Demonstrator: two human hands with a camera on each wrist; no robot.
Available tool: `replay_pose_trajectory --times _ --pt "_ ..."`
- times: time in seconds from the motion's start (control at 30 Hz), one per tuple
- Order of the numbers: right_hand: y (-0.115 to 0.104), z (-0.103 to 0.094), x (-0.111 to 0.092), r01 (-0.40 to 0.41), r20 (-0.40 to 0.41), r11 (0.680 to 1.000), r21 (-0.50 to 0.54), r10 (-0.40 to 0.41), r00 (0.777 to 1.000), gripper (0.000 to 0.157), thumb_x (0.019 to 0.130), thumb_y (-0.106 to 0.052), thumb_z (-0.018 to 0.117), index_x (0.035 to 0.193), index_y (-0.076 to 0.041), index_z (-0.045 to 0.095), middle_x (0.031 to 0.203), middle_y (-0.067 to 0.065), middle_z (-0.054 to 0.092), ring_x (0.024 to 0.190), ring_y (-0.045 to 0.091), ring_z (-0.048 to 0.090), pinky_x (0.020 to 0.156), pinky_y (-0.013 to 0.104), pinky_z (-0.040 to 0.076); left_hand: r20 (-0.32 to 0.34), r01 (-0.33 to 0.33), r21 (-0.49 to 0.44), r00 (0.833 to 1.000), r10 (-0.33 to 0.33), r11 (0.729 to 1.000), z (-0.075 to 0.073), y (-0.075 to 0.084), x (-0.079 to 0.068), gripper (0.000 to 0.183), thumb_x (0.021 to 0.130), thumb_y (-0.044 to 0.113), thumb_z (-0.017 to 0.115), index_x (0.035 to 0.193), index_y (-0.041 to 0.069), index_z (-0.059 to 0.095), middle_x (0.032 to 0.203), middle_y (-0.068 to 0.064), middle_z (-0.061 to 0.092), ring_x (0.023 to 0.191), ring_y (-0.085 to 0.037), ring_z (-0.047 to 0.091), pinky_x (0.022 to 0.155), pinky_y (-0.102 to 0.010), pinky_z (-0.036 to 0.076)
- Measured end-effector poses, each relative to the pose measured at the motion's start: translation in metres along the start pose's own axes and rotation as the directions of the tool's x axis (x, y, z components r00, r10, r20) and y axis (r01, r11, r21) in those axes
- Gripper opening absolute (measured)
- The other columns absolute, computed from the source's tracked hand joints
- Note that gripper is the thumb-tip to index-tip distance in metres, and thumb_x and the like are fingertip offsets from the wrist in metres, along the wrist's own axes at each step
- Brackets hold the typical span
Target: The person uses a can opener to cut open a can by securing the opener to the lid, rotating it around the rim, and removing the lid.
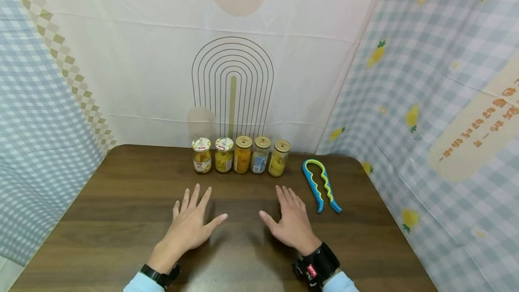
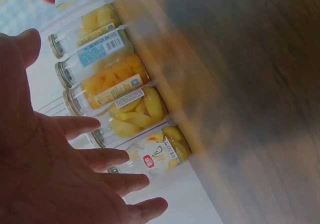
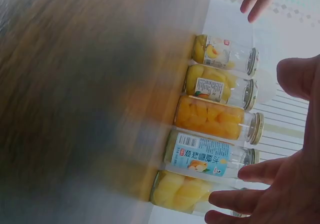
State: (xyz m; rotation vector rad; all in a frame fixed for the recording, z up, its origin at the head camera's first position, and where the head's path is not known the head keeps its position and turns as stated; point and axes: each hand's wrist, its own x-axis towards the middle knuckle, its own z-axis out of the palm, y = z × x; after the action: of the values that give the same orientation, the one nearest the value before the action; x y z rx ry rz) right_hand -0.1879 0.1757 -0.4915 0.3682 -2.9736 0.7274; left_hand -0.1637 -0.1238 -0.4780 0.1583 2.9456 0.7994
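Note:
Both hands hover over the brown table with fingers spread and hold nothing. My left hand is in front of the left jars, and my right hand is in front of the right ones. Several glass jars of fruit stand upright in a row at the back: two with white patterned lids, a left jar and its neighbour, then a jar of orange fruit, a jar with a blue label and a jar of pale yellow fruit, these three gold-lidded. Right of my right hand lies a blue and green jar opener.
The wooden table ends at a white cloth backdrop right behind the jars. Blue checked cloths hang at both sides, the left cloth and the right cloth. Each wrist wears a black strap.

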Motion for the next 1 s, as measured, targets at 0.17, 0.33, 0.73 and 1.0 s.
replay_pose_trajectory --times 0.17,0.33,0.73,1.0 --pt "0.005 -0.002 0.000 0.000 -0.025 1.000 -0.005 0.000 1.000 0.096 0.100 -0.069 0.059 0.168 -0.007 0.032 0.173 0.022 0.036 0.163 0.044 0.029 0.129 0.070 0.024 -0.008 0.003 -0.018 1.000 -0.003 1.000 -0.002 -0.004 0.003 0.100 0.100 0.076 0.051 0.172 0.015 0.020 0.179 -0.025 0.007 0.164 -0.056 0.004 0.126 -0.082 0.007" --pt "0.013 -0.004 0.000 -0.021 -0.069 1.000 -0.007 0.020 0.997 0.093 0.101 -0.066 0.061 0.165 -0.004 0.035 0.169 0.024 0.041 0.159 0.045 0.035 0.128 0.069 0.027 -0.057 0.018 -0.057 0.998 -0.021 0.998 -0.004 -0.012 0.015 0.101 0.102 0.071 0.054 0.170 0.005 0.022 0.176 -0.030 0.017 0.163 -0.056 0.012 0.126 -0.080 0.012" --pt "0.048 -0.014 0.004 -0.129 -0.130 0.992 -0.018 0.125 0.983 0.086 0.103 -0.058 0.062 0.163 0.000 0.038 0.165 0.028 0.045 0.155 0.049 0.039 0.125 0.072 0.029 -0.115 0.184 -0.352 0.965 -0.237 0.918 -0.013 -0.035 0.078 0.112 0.104 0.056 0.064 0.168 -0.007 -0.002 0.175 -0.036 0.008 0.162 -0.054 0.016 0.132 -0.065 0.020" --pt "0.061 -0.015 0.007 -0.156 -0.122 0.988 -0.018 0.153 0.981 0.087 0.104 -0.059 0.061 0.162 0.002 0.039 0.164 0.028 0.045 0.155 0.050 0.037 0.125 0.072 0.029 -0.101 0.173 -0.514 0.961 -0.259 0.840 -0.018 -0.049 0.113 0.117 0.103 0.048 0.069 0.168 0.001 -0.015 0.178 -0.030 -0.007 0.167 -0.048 0.000 0.134 -0.064 0.015"
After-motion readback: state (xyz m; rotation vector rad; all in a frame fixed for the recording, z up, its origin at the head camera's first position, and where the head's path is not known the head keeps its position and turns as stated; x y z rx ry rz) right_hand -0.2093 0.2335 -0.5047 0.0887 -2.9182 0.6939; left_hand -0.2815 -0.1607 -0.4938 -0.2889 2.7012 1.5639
